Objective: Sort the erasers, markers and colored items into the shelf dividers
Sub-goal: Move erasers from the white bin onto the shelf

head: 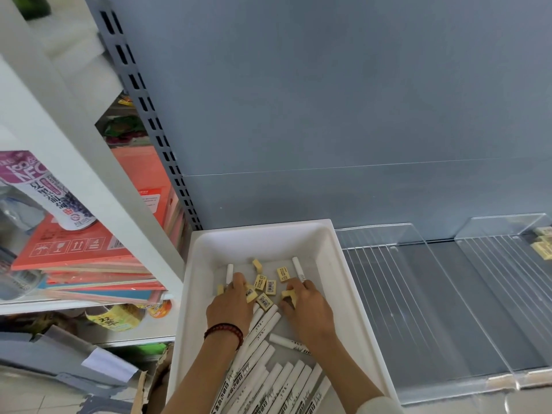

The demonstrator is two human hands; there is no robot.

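A white bin point(325, 234) stands on the shelf and holds several small yellow erasers point(271, 286) and several white markers point(277, 380). Both my hands are inside it. My left hand point(230, 306), a dark bead bracelet on its wrist, has its fingers curled over erasers near a marker at the bin's left side. My right hand point(307, 306) pinches a yellow eraser point(290, 295) between thumb and fingers. To the right, clear shelf dividers point(448, 282) split the shelf into lanes; a few erasers point(542, 248) lie in the far right lane.
A grey back panel point(328, 100) rises behind the shelf. Left of the bin, a white rack point(98, 162) carries stacked coloured paper packs point(89, 264), a purple-labelled can point(56, 195) and drink cans below. Cardboard and grey boxes lie on the floor at lower left.
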